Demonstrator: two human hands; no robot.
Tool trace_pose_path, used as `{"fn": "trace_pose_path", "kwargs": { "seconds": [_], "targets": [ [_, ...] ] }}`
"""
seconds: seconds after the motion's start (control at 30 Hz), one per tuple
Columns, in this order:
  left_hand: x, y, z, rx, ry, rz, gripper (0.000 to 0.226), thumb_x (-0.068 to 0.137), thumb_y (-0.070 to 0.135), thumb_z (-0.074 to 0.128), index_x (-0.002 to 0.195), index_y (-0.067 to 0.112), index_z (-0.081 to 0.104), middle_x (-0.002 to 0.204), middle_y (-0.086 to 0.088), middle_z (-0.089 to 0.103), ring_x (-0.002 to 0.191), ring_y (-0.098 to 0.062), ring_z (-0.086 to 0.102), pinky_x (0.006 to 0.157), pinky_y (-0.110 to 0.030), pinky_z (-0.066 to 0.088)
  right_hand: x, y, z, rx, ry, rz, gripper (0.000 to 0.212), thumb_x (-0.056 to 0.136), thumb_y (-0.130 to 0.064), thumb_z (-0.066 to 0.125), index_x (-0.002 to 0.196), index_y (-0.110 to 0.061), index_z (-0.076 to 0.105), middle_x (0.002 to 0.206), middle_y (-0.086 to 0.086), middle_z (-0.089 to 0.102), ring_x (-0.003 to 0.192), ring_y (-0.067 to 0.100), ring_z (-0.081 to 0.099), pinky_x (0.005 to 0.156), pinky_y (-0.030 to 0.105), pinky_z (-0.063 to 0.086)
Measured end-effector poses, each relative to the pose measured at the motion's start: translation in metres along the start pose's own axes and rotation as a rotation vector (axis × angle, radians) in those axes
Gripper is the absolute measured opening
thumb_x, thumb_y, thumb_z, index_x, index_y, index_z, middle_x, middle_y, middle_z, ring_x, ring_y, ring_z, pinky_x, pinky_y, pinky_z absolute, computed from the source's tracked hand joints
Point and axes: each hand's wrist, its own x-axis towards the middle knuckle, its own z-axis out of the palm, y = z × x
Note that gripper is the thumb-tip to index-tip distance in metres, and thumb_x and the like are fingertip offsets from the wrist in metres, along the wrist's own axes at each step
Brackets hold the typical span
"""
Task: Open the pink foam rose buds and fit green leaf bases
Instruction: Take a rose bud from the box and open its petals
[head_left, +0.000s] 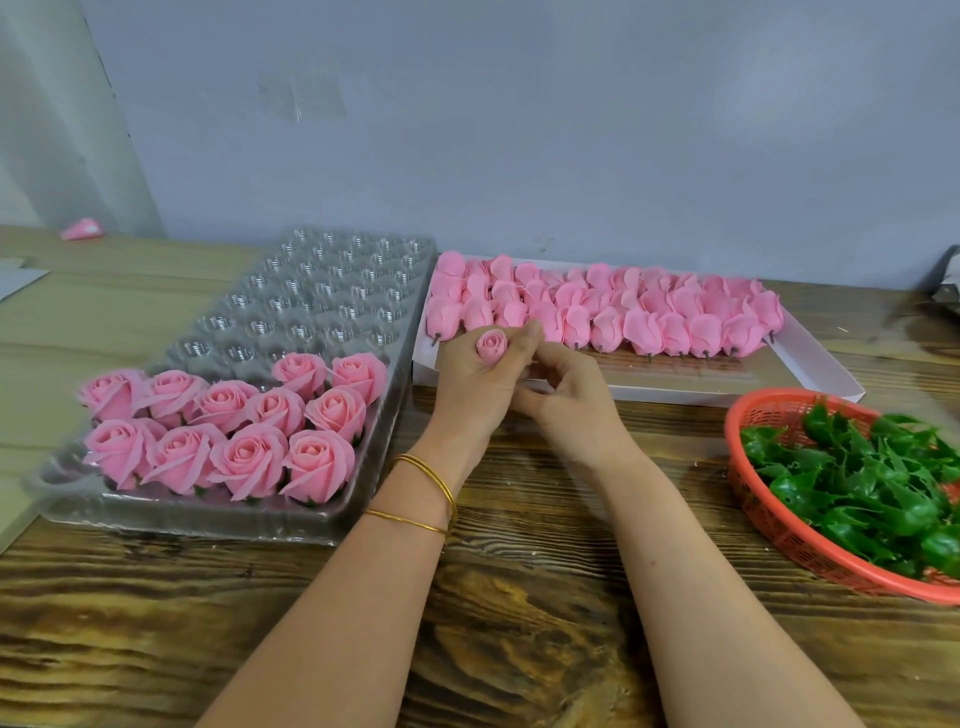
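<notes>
While L hand (475, 387) grip pinches tight-spiralled pink foam bud (491, 347), R hand (566, 400) curls beside it; R grip can't tell.

Pink rose buds (602, 306), green leaf bases (862, 478), red basket (769, 525), gold bangles (431, 488)

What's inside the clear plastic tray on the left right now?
Opened pink roses fill the near cells of the clear plastic tray; green shows beneath a few. The far cells are empty. The roses hide their own cells and most of their bases.
</notes>
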Motion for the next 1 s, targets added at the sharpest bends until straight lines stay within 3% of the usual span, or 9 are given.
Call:
{"fn": "trace_pose_path", "kwargs": {
  "seconds": [0.1, 0.17, 0.27, 0.37, 0.47, 0.53, 0.63, 0.83, 1.0],
  "targets": [
    [-0.001, 0.001, 0.002, 0.03, 0.019, 0.027, 0.021, 0.089, 0.021, 0.069, 0.075, 0.006, 0.07, 0.071, -0.015, 0.062, 0.064, -0.012, 0.065, 0.059, -0.022, 0.054, 0.0, -0.002, 0.003, 0.018, 0.054, 0.048, 0.036, 0.071, 0.008, 0.066, 0.098, -0.016, 0.069, 0.076, -0.001, 0.069, 0.078, 0.016, 0.063, 0.084, 0.057, 0.055],
    [-0.001, 0.003, 0.001, 0.113, 0.022, 0.074, 0.023, 0.088, 0.027, 0.068, 0.068, 0.018, 0.072, 0.071, -0.018, 0.065, 0.066, -0.023, 0.065, 0.063, -0.035, 0.056, 0.001, -0.003, 0.002, 0.064, 0.124, 0.093, 0.031, 0.061, -0.006, 0.061, 0.09, -0.016, 0.067, 0.07, -0.004, 0.066, 0.078, 0.021, 0.062, 0.083, 0.06, 0.055],
    [0.0, 0.003, 0.0, 0.272, 0.052, 0.165, 0.036, 0.087, 0.033, 0.062, 0.067, 0.004, 0.068, 0.071, -0.028, 0.064, 0.065, -0.038, 0.061, 0.065, -0.051, 0.052, 0.003, -0.005, -0.003, 0.14, 0.22, 0.101, 0.028, 0.062, -0.014, 0.06, 0.089, -0.009, 0.065, 0.08, 0.009, 0.066, 0.081, 0.023, 0.064, 0.08, 0.047, 0.057],
    [0.001, -0.001, -0.002, 0.38, 0.027, 0.219, 0.043, 0.09, 0.023, 0.059, 0.07, -0.014, 0.056, 0.068, -0.033, 0.057, 0.064, -0.044, 0.056, 0.058, -0.055, 0.049, 0.002, -0.007, -0.004, 0.185, 0.228, 0.061, 0.007, 0.079, -0.013, 0.067, 0.085, -0.01, 0.064, 0.076, 0.004, 0.064, 0.072, 0.012, 0.062, 0.068, 0.027, 0.053],
    [0.0, -0.003, -0.002, 0.464, -0.017, 0.188, 0.034, 0.095, 0.014, 0.058, 0.069, -0.007, 0.056, 0.06, -0.016, 0.056, 0.059, -0.029, 0.052, 0.058, -0.044, 0.048, 0.001, -0.008, -0.002, 0.139, 0.215, 0.052, 0.011, 0.081, -0.02, 0.069, 0.083, -0.01, 0.065, 0.08, 0.009, 0.065, 0.074, 0.011, 0.062, 0.068, 0.027, 0.053],
    [-0.001, -0.003, -0.001, 0.48, -0.041, 0.187, 0.028, 0.096, 0.015, 0.059, 0.069, 0.006, 0.063, 0.06, 0.007, 0.058, 0.06, -0.003, 0.055, 0.058, -0.025, 0.048, 0.0, -0.009, -0.001, 0.105, 0.197, 0.06, 0.018, 0.075, -0.029, 0.068, 0.079, -0.011, 0.066, 0.084, 0.018, 0.067, 0.082, 0.019, 0.063, 0.074, 0.039, 0.055],
    [-0.003, -0.002, 0.001, 0.463, -0.071, 0.202, 0.018, 0.094, 0.014, 0.062, 0.078, 0.018, 0.071, 0.061, 0.021, 0.059, 0.065, 0.012, 0.059, 0.059, -0.004, 0.04, -0.001, -0.011, 0.0, 0.069, 0.189, 0.063, 0.021, 0.073, -0.032, 0.07, 0.078, -0.012, 0.067, 0.08, 0.016, 0.067, 0.082, 0.022, 0.063, 0.081, 0.046, 0.055],
    [-0.004, -0.004, 0.0, 0.436, -0.079, 0.196, 0.011, 0.092, 0.015, 0.066, 0.096, 0.011, 0.075, 0.073, 0.02, 0.065, 0.072, 0.013, 0.061, 0.066, -0.005, 0.044, -0.002, -0.012, 0.001, 0.054, 0.212, 0.107, 0.034, 0.07, -0.032, 0.072, 0.091, -0.006, 0.069, 0.102, 0.028, 0.066, 0.1, 0.038, 0.064, 0.089, 0.055, 0.053],
    [-0.004, -0.006, 0.0, 0.41, -0.084, 0.18, 0.01, 0.093, 0.017, 0.064, 0.095, 0.016, 0.074, 0.077, 0.014, 0.069, 0.076, 0.005, 0.064, 0.074, -0.016, 0.051, -0.002, -0.013, 0.001, 0.035, 0.189, 0.074, 0.016, 0.071, -0.025, 0.072, 0.08, -0.012, 0.068, 0.079, 0.013, 0.07, 0.079, 0.016, 0.064, 0.08, 0.047, 0.055]
  ]
}}
